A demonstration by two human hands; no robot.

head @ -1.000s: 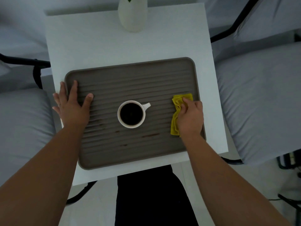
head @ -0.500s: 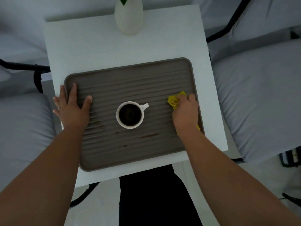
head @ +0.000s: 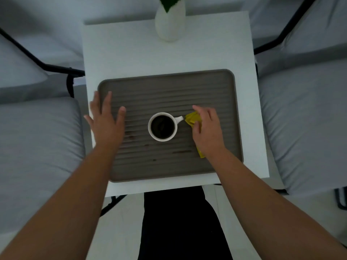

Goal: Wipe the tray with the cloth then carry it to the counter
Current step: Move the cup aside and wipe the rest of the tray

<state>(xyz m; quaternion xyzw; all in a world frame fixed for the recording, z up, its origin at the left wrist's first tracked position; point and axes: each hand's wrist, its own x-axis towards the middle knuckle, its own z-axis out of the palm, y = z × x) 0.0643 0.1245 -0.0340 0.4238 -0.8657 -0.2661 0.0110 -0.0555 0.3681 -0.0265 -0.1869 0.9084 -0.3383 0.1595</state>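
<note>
Clearly the wiping is the step in hand. On the left, the left hand [head: 105, 121] lies flat and spread over the left end of the tray [head: 169, 85], its grip released, fingers splayed, seemingly pinning the tray to the white table [head: 131, 45]. Just right of that hand, brown stains [head: 131, 136] mark the ribs, with more [head: 181, 152] nearer the front edge, so the tray looks far from clean. At the middle stands a cup [head: 162, 126] of dark drink, its handle pointing right. Nearly touching that handle is the yellow cloth [head: 192, 119], bunched under the right hand [head: 206, 132]; that grip is clenched on the cloth, a tail of which peeks out below the wrist.

Next, I'd judge, the cloth must go round the cup to the stains in front and on the left, without knocking the handle. The cup looks full, so a nudge could spill more. Carrying waits until the stains are gone. At the far edge a white vase [head: 170, 25] stands clear of the work.
</note>
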